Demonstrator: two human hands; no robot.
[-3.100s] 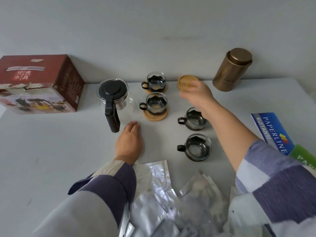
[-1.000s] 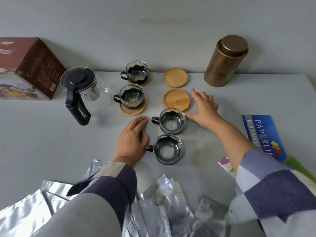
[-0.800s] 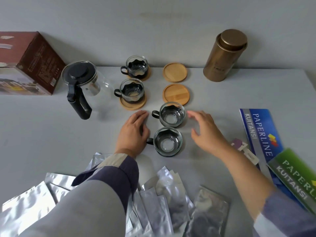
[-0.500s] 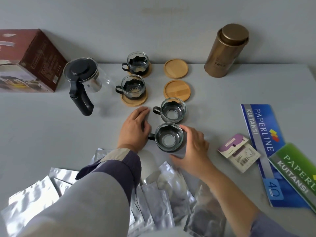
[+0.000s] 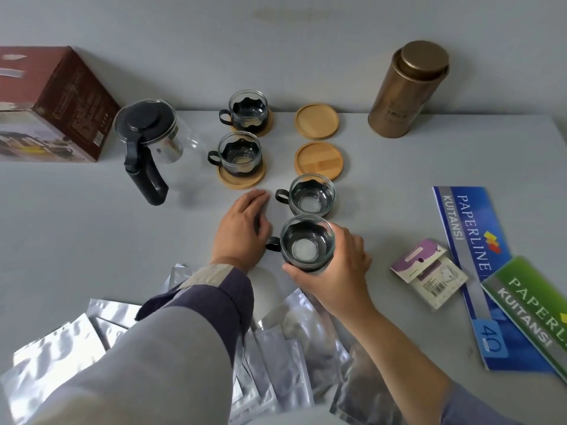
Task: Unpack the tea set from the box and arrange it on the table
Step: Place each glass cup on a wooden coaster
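Note:
My right hand grips the nearest glass cup, fingers and thumb curled round its black holder. My left hand rests flat on the table just left of that cup's handle. A second bare cup stands right behind it. Two more cups sit on wooden coasters at the back. Two empty wooden coasters lie to their right. The glass teapot with black lid and handle stands at the left. The red box is at the far left.
A gold tin canister stands at the back right by the wall. Blue and green receipt books and a small purple packet lie at the right. Several silver foil pouches are heaped at the near edge.
My right hand came back from the coasters, swung round the right of the near cup and closed round it. The left hand stayed flat on the table.

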